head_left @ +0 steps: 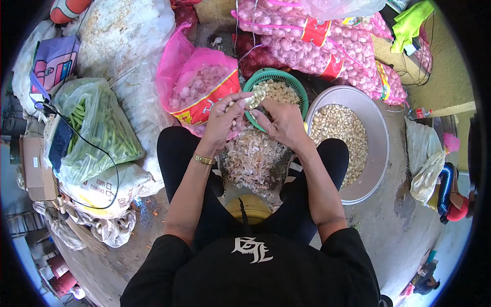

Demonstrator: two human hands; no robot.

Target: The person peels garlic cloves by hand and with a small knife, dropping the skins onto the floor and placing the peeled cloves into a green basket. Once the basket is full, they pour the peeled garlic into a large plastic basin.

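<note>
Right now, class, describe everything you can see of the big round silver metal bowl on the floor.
The big round silver metal bowl sits upright on the concrete floor, wide and shallow, dull grey inside. Pale peeled garlic cloves fill its left half; the right wall is bare. The person's black-trousered right leg covers its near-left rim; a green plastic basket sits close at its upper left.
</note>
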